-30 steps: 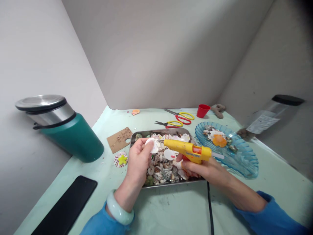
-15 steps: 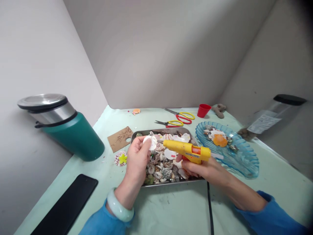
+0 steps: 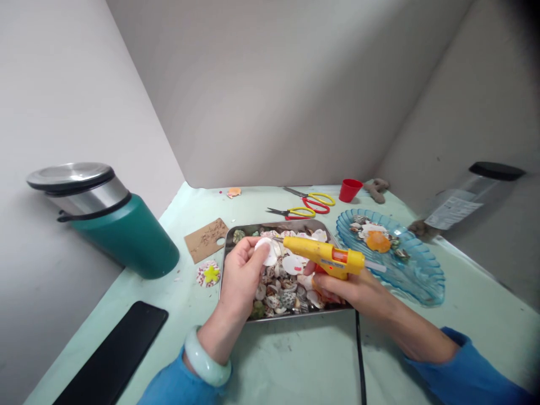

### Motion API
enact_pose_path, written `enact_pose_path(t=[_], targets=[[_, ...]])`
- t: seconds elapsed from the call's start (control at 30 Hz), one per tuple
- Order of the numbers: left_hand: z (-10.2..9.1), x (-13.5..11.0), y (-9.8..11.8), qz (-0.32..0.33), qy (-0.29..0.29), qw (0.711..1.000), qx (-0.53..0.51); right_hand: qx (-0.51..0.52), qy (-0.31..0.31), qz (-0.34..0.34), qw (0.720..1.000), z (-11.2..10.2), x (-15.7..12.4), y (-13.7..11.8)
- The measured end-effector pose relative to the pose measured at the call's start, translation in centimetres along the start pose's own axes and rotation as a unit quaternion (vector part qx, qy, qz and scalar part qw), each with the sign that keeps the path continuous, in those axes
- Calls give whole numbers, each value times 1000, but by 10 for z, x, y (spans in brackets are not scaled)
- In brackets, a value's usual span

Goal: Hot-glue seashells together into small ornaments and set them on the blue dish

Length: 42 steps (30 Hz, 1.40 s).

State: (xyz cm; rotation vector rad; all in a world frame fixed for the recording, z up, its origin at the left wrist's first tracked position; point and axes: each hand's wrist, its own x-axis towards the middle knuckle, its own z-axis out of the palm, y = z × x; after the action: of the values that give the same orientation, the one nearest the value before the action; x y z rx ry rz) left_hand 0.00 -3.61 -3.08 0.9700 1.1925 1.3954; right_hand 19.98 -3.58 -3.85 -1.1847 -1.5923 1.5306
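Note:
Between thumb and fingers, my left hand (image 3: pixel 243 271) pinches a small white disc (image 3: pixel 270 252) above the tray. My right hand (image 3: pixel 352 289) is wrapped round the handle of a yellow hot glue gun (image 3: pixel 323 256); its nozzle points left, right by the disc's upper edge. I cannot tell whether the nozzle touches it. Under both hands lies a metal tray (image 3: pixel 291 316) full of seashells (image 3: pixel 287 298), with white pieces among them. A pinkish-white speckled disc bearing a yellow-green star (image 3: pixel 211 274) rests left of the tray.
A green bottle (image 3: pixel 130 236) and a black phone (image 3: pixel 116 354) are at left. Cardboard (image 3: pixel 202 242) lies beside the tray. Behind are scissors (image 3: pixel 297 212), a red cup (image 3: pixel 350 190). At right sit a blue dish (image 3: pixel 422 275) holding shells, and a clear container (image 3: pixel 459 199).
My left hand has shifted slightly right with the white disc, which now shows more of its face. The glue gun has stayed nearly in place.

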Motion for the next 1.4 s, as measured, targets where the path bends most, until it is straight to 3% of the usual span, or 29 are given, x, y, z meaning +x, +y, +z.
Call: enact_pose_path(t=[0.57,1.17,1.4], targets=[[-1,2,3,-1,64,998,-25,-28,-30,-5,999,1,2,-6],[-2,2,-3,17,15,1000,15,-30,-4,-15,999,-6,2,12],[-3,2,-4,21,22,1000,0,-16,-11,-2,1000,-1,0,0]])
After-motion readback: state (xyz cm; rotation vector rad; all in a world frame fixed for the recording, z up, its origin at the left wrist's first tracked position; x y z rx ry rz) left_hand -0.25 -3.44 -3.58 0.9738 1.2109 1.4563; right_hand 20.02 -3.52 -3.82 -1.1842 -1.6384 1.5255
